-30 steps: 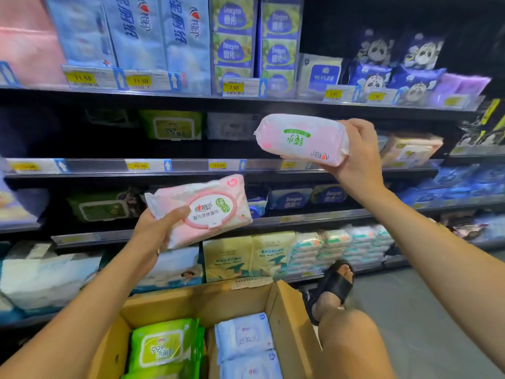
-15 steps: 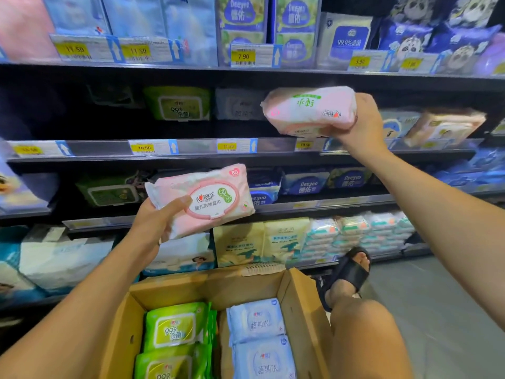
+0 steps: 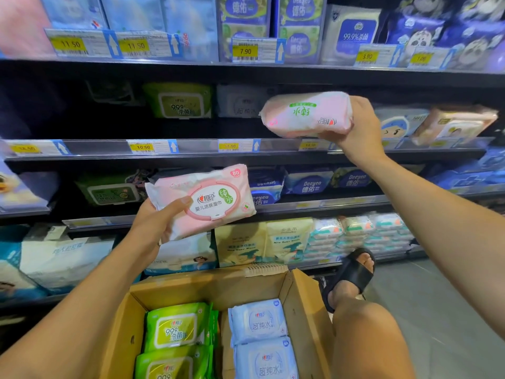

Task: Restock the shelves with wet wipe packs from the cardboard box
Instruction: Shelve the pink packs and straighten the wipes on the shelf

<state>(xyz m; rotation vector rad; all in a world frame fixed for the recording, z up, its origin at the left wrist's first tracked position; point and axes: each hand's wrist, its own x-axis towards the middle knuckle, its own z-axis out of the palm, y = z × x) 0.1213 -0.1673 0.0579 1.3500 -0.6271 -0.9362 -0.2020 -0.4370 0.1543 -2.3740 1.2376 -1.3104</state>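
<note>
While our left hand [image 3: 153, 224] gripped a flat pink oval-lidded wipe pack [image 3: 216, 198], our right hand [image 3: 359, 131] clasped a plump pink pack [image 3: 306, 114].

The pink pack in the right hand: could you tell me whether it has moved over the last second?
Yes. Held by the right hand, the pink pack has gone forward, toward the gap above the price rail.

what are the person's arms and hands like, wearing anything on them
The left hand and right hand are bare, no gloves. The left arm and right arm show no sleeves as far as the picture reaches, and no watch or wristband is in view.
</note>
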